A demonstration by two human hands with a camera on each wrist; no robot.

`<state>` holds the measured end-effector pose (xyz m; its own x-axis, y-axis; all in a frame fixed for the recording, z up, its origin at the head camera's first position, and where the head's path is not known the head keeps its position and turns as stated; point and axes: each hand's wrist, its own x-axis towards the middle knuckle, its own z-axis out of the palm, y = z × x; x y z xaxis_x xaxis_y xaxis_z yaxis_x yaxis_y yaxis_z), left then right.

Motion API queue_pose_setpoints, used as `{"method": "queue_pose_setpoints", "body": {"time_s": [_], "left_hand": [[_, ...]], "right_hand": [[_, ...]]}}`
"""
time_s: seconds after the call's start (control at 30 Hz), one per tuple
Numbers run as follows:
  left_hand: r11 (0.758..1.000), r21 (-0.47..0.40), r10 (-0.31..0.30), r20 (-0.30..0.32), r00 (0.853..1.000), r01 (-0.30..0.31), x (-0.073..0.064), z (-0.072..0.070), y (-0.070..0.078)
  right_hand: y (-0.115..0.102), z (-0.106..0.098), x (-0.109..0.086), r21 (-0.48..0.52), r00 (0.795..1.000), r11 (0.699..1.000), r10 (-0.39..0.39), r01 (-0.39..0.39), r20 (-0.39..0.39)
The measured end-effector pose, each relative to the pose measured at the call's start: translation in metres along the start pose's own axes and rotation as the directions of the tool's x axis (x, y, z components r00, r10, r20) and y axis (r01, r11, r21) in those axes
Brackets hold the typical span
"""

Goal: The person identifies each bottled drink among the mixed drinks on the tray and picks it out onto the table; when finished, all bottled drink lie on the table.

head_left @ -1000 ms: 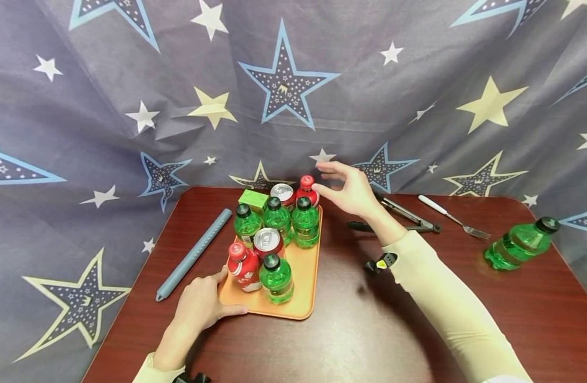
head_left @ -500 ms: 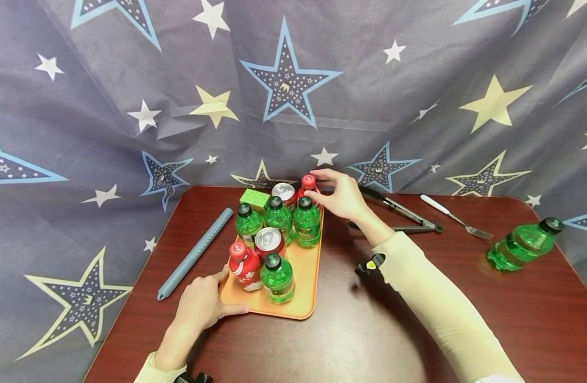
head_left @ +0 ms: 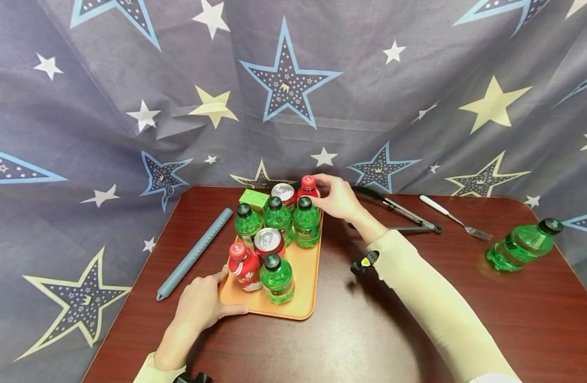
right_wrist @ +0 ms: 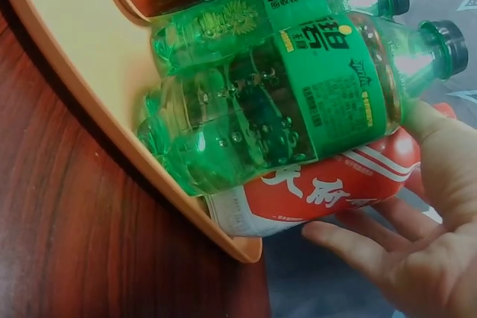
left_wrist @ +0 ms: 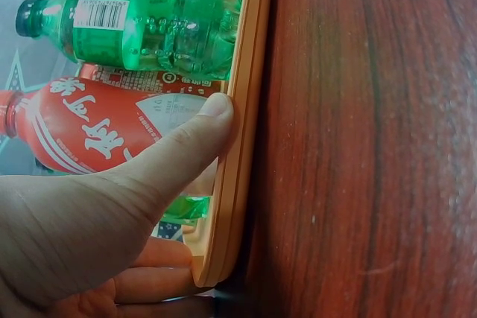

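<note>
An orange tray carries green soda bottles, red bottles and red cans. At its near left corner my left hand grips the rim, thumb along one side and fingers on the other. A red bottle and a green bottle stand upright by that corner. My right hand holds another red bottle at the tray's far right corner, thumb and fingers on opposite sides of it. A green bottle stands in front and partly hides it. Red cans stand among the bottles.
A green box is at the tray's far left. A blue-grey stick-like thing lies left of the tray. Black-handled tongs, a white-handled fork and a tilted-looking green bottle are to the right. A star-patterned curtain hangs behind the table.
My right hand has moved left to the red bottle at the far right corner and closed around it. My left hand stays on the tray, and the bottles have kept their places.
</note>
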<state>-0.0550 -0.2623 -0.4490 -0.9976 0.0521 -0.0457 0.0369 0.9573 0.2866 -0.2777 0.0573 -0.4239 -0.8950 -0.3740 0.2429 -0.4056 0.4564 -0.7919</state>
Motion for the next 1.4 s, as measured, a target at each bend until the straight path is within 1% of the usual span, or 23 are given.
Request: {"method": "queue_pose_setpoints", "body": {"time_s": [0.23, 0.37, 0.47, 0.63, 0.77, 0.93, 1.0, 1.1, 1.27, 1.4], "left_hand": [[1.0, -0.005, -0.005, -0.001, 1.0, 0.005, 0.0, 0.003, -0.001], [1.0, -0.007, -0.004, -0.001, 1.0, 0.004, 0.0, 0.003, 0.0], [1.0, -0.007, -0.003, 0.0, 1.0, 0.003, 0.0, 0.004, 0.0], [1.0, -0.009, -0.003, 0.004, 1.0, 0.003, -0.001, 0.005, 0.001], [1.0, -0.009, -0.007, 0.011, 1.0, 0.007, -0.001, 0.005, 0.001], [1.0, -0.005, -0.001, 0.016, 1.0, 0.001, 0.001, 0.002, 0.0], [1.0, -0.002, 0.006, 0.013, 1.0, -0.006, 0.003, 0.001, 0.0], [1.0, 0.003, 0.014, 0.011, 1.0, -0.014, 0.005, -0.001, 0.0], [1.0, 0.006, 0.014, 0.024, 1.0, -0.014, 0.006, -0.002, 0.0], [1.0, 0.009, 0.014, 0.03, 0.999, -0.014, 0.005, -0.001, 0.0]], "right_hand": [[0.004, 0.001, 0.001, 0.001, 0.997, 0.998, 0.068, -0.068, 0.032], [0.005, 0.001, -0.001, 0.007, 0.996, 0.997, 0.078, -0.078, 0.045], [0.003, 0.001, -0.003, -0.007, 0.997, 0.998, 0.065, -0.065, 0.045], [0.0, 0.001, -0.006, -0.061, 0.999, 0.998, 0.029, -0.028, 0.015], [-0.002, -0.002, -0.006, -0.073, 1.0, 0.997, 0.003, -0.004, -0.014], [-0.015, -0.019, -0.003, -0.079, 0.997, 0.997, -0.031, 0.026, -0.068], [-0.024, -0.029, -0.002, -0.079, 0.995, 0.996, -0.036, 0.028, -0.093], [-0.037, -0.045, -0.002, -0.084, 0.991, 0.996, -0.023, 0.012, -0.131], [-0.053, -0.068, -0.008, -0.093, 0.981, 0.995, 0.008, -0.026, -0.192], [-0.06, -0.084, -0.016, -0.105, 0.98, 0.994, -0.001, -0.02, -0.197]]}}
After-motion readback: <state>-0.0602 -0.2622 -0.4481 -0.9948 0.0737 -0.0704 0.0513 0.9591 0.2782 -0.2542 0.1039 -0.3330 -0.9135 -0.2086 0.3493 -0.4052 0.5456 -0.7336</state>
